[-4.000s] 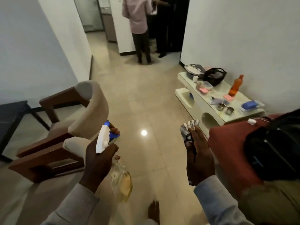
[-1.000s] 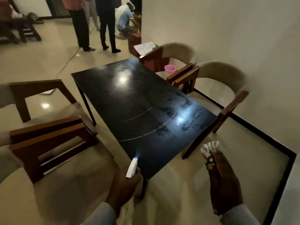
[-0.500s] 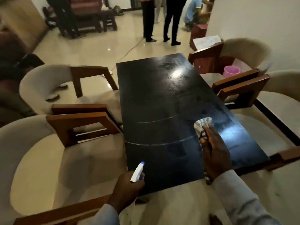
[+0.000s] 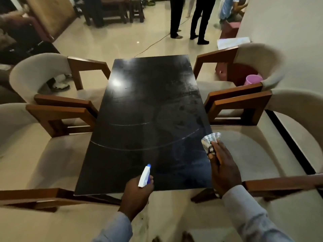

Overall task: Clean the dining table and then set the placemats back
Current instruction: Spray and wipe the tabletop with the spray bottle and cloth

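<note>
Hands grip gear: left hand (image 4: 135, 193) a spray bottle (image 4: 144, 175), right hand (image 4: 222, 167) a checked cloth (image 4: 209, 139); no readable label.

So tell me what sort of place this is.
Most likely the dining area of a home or flat: a long black table flanked by cushioned wooden armchairs, on a polished tile floor that opens into a room where other people stand.

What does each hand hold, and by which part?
Left hand holds the spray bottle below its head; right hand holds the cloth by its lower end.
</note>
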